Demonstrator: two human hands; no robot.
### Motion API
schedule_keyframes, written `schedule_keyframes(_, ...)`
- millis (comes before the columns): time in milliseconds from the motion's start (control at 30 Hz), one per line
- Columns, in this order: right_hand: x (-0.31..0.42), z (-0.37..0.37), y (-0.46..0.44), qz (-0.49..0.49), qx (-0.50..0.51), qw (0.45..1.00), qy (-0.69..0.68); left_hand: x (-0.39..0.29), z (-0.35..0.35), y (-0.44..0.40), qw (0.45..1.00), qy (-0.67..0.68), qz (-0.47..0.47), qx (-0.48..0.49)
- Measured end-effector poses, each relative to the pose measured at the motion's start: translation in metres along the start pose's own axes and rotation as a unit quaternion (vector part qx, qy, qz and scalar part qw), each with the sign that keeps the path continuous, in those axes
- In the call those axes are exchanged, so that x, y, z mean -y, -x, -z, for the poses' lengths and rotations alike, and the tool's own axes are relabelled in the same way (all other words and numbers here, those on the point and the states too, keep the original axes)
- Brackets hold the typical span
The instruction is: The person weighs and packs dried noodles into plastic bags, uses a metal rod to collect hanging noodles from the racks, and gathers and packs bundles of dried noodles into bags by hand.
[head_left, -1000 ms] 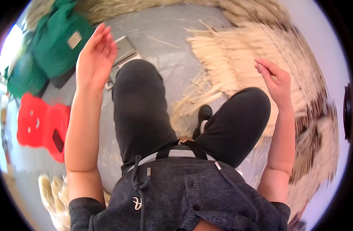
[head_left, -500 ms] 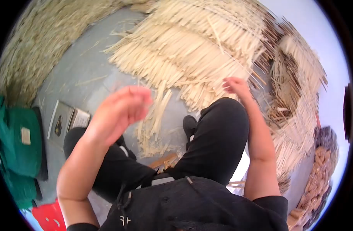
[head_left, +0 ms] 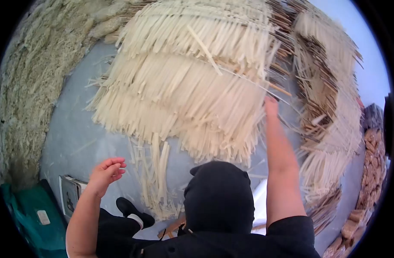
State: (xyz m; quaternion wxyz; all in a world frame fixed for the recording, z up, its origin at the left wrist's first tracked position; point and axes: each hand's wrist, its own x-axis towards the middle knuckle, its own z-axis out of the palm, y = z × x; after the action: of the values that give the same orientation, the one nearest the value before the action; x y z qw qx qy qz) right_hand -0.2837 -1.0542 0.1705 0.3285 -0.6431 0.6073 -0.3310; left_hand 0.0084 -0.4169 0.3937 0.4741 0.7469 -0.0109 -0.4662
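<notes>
My left hand [head_left: 107,173] hangs above the grey floor at the lower left, fingers apart and slightly bent, holding nothing. My right arm reaches forward, and my right hand [head_left: 271,105] is at the right edge of a wide pile of pale flat strips [head_left: 197,90]. Its fingers are mostly hidden, so I cannot make out what they hold. A thin rod [head_left: 248,80] lies across the pile and runs close to that hand. One loose strip [head_left: 204,49] rests slantwise on top. Thin scattered strips [head_left: 155,167] lie between my left hand and the pile.
Rough fibrous material [head_left: 38,81] covers the far left. At the lower left are a green bag [head_left: 35,219] and a framed, flat object [head_left: 69,195]. Another stack of strips [head_left: 341,99] curves along the right, with brown wrapped bundles [head_left: 373,163] beyond. My black shoe [head_left: 134,212] is on the floor.
The view has swung toward the strip pile, and the red stool has left it. My right arm has stretched forward to the pile's edge. My left hand has moved lower and left in view.
</notes>
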Motion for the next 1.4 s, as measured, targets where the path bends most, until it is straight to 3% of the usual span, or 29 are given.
schedule_keyframes(33, -0.016, -0.005, -0.023, 0.092, -0.122, 0.978, 0.146, 0.005, 0.001, -0.009, 1.000, 0.004, 0.004, -0.012)
schedule_keyframes(67, -0.017, -0.012, -0.027, 0.182, -0.242, 0.911, 0.281, 0.010, 0.001, -0.017, 1.000, 0.002, 0.016, -0.019)
schedule_keyframes(133, -0.002, 0.006, -0.028, 0.394, -0.277, 0.765, 0.427, 0.025, 0.002, -0.031, 0.999, 0.007, 0.038, -0.037)
schedule_keyframes(167, 0.020, 0.010, -0.024, 0.400, -0.268, 0.769, 0.420, 0.031, 0.003, -0.036, 0.998, -0.005, 0.050, -0.034)
schedule_keyframes(200, 0.041, 0.014, -0.018, 0.304, -0.103, 0.851, 0.416, 0.036, 0.004, -0.039, 0.997, -0.018, 0.062, -0.030)
schedule_keyframes(233, 0.060, 0.019, -0.013, 0.194, 0.066, 0.894, 0.399, 0.040, 0.004, -0.041, 0.997, -0.015, 0.068, -0.037)
schedule_keyframes(267, 0.081, 0.022, -0.007, 0.195, 0.073, 0.893, 0.398, 0.041, 0.003, -0.044, 0.996, -0.030, 0.072, -0.035)
schedule_keyframes(333, 0.116, 0.018, 0.008, 0.027, 0.284, 0.928, 0.242, 0.040, 0.002, -0.054, 0.995, -0.047, 0.076, -0.034)
schedule_keyframes(367, 0.118, 0.011, 0.018, 0.027, 0.285, 0.928, 0.241, 0.040, 0.001, -0.060, 0.996, -0.051, 0.068, -0.024)
schedule_keyframes(433, 0.109, 0.004, 0.050, 0.214, 0.140, 0.921, 0.295, 0.039, -0.004, -0.078, 0.997, -0.055, 0.061, -0.013)
schedule_keyframes(567, 0.123, 0.034, 0.140, 0.303, 0.054, 0.901, 0.307, 0.017, -0.018, -0.137, 0.994, -0.105, -0.034, 0.000)
schedule_keyframes(633, 0.112, 0.055, 0.167, 0.330, 0.014, 0.897, 0.295, -0.004, -0.034, -0.167, 0.976, -0.139, -0.162, -0.035)
schedule_keyframes(767, 0.082, 0.104, 0.213, 0.332, -0.010, 0.898, 0.289, -0.057, -0.068, -0.211, 0.884, -0.213, -0.396, -0.130)
schedule_keyframes(833, 0.073, 0.121, 0.236, 0.317, 0.010, 0.902, 0.292, -0.082, -0.080, -0.223, 0.823, -0.285, -0.460, -0.171)
schedule_keyframes(900, 0.069, 0.133, 0.257, 0.322, 0.019, 0.925, 0.202, -0.101, -0.095, -0.219, 0.779, -0.328, -0.483, -0.229)
schedule_keyframes(933, 0.067, 0.138, 0.267, 0.321, 0.018, 0.925, 0.204, -0.107, -0.099, -0.219, 0.780, -0.327, -0.483, -0.227)
schedule_keyframes(1000, 0.061, 0.147, 0.288, 0.284, 0.050, 0.940, 0.184, -0.110, -0.103, -0.221, 0.685, -0.386, -0.566, -0.247)
schedule_keyframes(1100, 0.061, 0.148, 0.311, 0.302, 0.058, 0.939, 0.155, -0.103, -0.088, -0.240, 0.688, -0.494, -0.508, -0.156)
schedule_keyframes(1200, 0.042, 0.150, 0.307, 0.303, 0.057, 0.932, 0.188, -0.100, -0.069, -0.227, 0.712, -0.482, -0.506, -0.070)
schedule_keyframes(1400, 0.107, 0.173, 0.298, 0.376, -0.018, 0.900, 0.218, -0.109, -0.020, -0.150, 0.685, -0.444, -0.568, -0.105)
